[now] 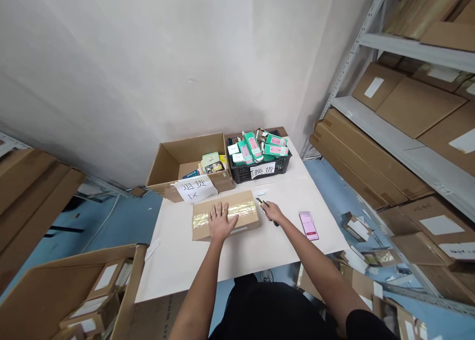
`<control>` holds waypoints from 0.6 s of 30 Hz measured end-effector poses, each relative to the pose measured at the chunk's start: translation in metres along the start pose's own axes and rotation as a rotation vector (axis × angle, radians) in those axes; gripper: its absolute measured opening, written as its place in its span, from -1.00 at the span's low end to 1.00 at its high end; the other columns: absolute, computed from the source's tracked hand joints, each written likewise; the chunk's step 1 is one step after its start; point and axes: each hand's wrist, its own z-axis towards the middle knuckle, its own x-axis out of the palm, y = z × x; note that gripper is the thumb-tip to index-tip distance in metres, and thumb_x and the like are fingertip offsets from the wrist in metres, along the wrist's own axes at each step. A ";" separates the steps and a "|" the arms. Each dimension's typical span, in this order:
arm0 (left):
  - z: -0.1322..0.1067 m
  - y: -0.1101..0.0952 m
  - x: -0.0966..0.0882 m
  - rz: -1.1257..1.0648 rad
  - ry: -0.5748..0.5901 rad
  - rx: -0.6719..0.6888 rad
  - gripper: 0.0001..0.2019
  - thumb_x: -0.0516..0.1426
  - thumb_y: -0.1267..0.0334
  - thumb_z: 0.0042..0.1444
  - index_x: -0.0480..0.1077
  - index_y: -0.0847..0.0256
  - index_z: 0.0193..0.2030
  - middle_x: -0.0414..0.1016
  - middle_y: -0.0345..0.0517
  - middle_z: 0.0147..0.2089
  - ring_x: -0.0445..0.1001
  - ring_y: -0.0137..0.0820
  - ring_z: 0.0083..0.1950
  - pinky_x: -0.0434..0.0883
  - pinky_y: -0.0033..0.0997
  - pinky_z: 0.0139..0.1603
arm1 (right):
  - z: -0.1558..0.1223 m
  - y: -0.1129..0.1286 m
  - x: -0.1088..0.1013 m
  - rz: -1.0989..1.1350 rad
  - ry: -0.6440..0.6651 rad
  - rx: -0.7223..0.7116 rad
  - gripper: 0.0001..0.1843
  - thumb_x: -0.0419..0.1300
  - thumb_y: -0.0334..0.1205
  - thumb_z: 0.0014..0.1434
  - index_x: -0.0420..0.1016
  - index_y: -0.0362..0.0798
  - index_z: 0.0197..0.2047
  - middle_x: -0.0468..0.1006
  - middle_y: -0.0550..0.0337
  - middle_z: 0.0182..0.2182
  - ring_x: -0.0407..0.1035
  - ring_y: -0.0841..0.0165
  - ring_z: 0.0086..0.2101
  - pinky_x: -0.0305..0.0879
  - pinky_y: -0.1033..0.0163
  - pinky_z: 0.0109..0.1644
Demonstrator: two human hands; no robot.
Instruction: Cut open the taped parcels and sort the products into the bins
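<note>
A small taped cardboard box point(237, 207) lies flat on the white table point(230, 261). My left hand point(220, 221) rests on top of it with fingers spread, pressing it down. My right hand point(272, 212) is just to the right of the box, closed round a thin black and yellow tool point(262, 203) that looks like a utility knife, its tip pointing at the box's right end. A pink phone point(308, 225) lies on the table further right.
An open cardboard box point(187, 164) with a paper sign and a black crate point(260, 169) of green and pink packages stand at the table's far edge. Metal shelves point(404, 147) with cartons are on the right; more cartons point(67, 295) sit at the left.
</note>
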 end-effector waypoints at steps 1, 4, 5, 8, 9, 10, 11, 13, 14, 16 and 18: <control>-0.001 0.001 0.001 0.007 -0.006 0.001 -0.20 -0.03 -0.32 0.30 0.10 0.01 0.57 -0.05 -0.08 0.64 -0.18 0.00 0.64 -0.16 0.07 0.59 | 0.004 0.005 0.002 0.010 0.002 -0.011 -0.65 -0.09 -0.01 0.52 0.36 -0.02 -0.17 0.47 0.31 -0.51 0.35 0.43 -0.61 0.23 0.40 -0.47; -0.001 0.002 0.004 0.009 -0.031 0.006 -0.21 -0.02 -0.30 0.31 0.12 0.04 0.56 -0.01 -0.04 0.63 -0.13 0.04 0.63 -0.10 0.13 0.58 | 0.013 0.014 -0.001 -0.005 0.011 -0.024 -0.70 -0.01 -0.05 0.50 0.35 -0.01 -0.22 0.41 0.34 -0.57 0.30 0.44 -0.67 0.20 0.38 -0.50; -0.001 0.002 0.006 0.006 -0.044 0.012 -0.21 -0.01 -0.30 0.31 0.14 0.06 0.56 0.00 -0.03 0.62 -0.11 0.06 0.62 -0.08 0.15 0.57 | 0.015 0.016 -0.003 -0.015 0.023 -0.018 -0.71 0.00 -0.05 0.50 0.34 -0.01 -0.23 0.39 0.36 -0.59 0.29 0.44 -0.68 0.18 0.38 -0.51; 0.000 0.002 0.008 -0.005 -0.078 0.023 -0.20 0.03 -0.30 0.29 0.17 0.07 0.55 0.03 0.00 0.62 -0.08 0.08 0.61 -0.07 0.17 0.56 | 0.017 0.017 -0.011 -0.018 0.095 0.002 -0.70 0.04 -0.07 0.49 0.30 0.00 -0.29 0.31 0.40 -0.67 0.24 0.45 -0.72 0.16 0.38 -0.53; 0.000 0.002 0.009 -0.010 -0.083 0.022 -0.20 0.04 -0.30 0.28 0.17 0.06 0.54 0.04 0.00 0.61 -0.08 0.08 0.61 -0.08 0.17 0.56 | 0.016 0.017 -0.013 -0.008 0.119 0.007 -0.69 0.05 -0.09 0.49 0.28 0.00 -0.32 0.29 0.41 -0.69 0.24 0.45 -0.72 0.16 0.38 -0.54; 0.001 0.002 0.009 -0.016 -0.084 0.020 -0.20 0.04 -0.31 0.27 0.18 0.05 0.54 0.04 -0.01 0.61 -0.08 0.08 0.61 -0.09 0.17 0.56 | 0.015 0.016 -0.015 0.005 0.139 0.010 -0.68 0.05 -0.10 0.49 0.26 0.01 -0.34 0.28 0.41 -0.70 0.23 0.45 -0.73 0.15 0.37 -0.54; 0.001 0.002 0.010 -0.022 -0.083 0.016 -0.20 0.04 -0.31 0.27 0.18 0.04 0.54 0.03 -0.02 0.62 -0.09 0.07 0.62 -0.09 0.17 0.57 | 0.013 0.016 -0.016 0.018 0.152 0.012 -0.68 0.05 -0.11 0.48 0.24 0.01 -0.35 0.28 0.41 -0.70 0.23 0.44 -0.73 0.15 0.37 -0.55; 0.002 0.003 0.011 -0.033 -0.073 0.011 -0.19 0.04 -0.33 0.26 0.17 0.02 0.54 0.01 -0.05 0.62 -0.11 0.07 0.62 -0.11 0.16 0.57 | 0.007 0.015 -0.015 0.043 0.170 0.024 -0.68 0.06 -0.12 0.48 0.22 0.01 -0.36 0.28 0.40 -0.71 0.22 0.44 -0.74 0.15 0.37 -0.55; 0.002 0.004 0.012 -0.038 -0.066 0.009 -0.18 0.03 -0.34 0.26 0.17 0.01 0.54 -0.01 -0.06 0.63 -0.13 0.06 0.63 -0.11 0.16 0.58 | 0.004 0.014 -0.015 0.053 0.174 0.035 -0.68 0.07 -0.12 0.48 0.22 0.02 -0.36 0.28 0.40 -0.71 0.22 0.44 -0.74 0.15 0.36 -0.56; 0.003 0.005 0.013 -0.043 -0.050 0.002 -0.18 0.02 -0.36 0.26 0.16 0.01 0.55 -0.04 -0.08 0.64 -0.16 0.06 0.64 -0.12 0.16 0.58 | -0.003 0.013 -0.012 0.069 0.168 0.060 -0.69 0.08 -0.10 0.47 0.23 0.02 -0.34 0.29 0.41 -0.70 0.22 0.44 -0.74 0.15 0.36 -0.56; 0.003 0.005 0.014 -0.047 -0.036 -0.004 -0.17 0.01 -0.36 0.25 0.15 0.01 0.55 -0.06 -0.09 0.64 -0.19 0.06 0.64 -0.13 0.16 0.59 | -0.008 0.011 -0.009 0.079 0.150 0.076 -0.70 0.09 -0.09 0.47 0.24 0.02 -0.32 0.29 0.41 -0.70 0.22 0.44 -0.74 0.14 0.36 -0.57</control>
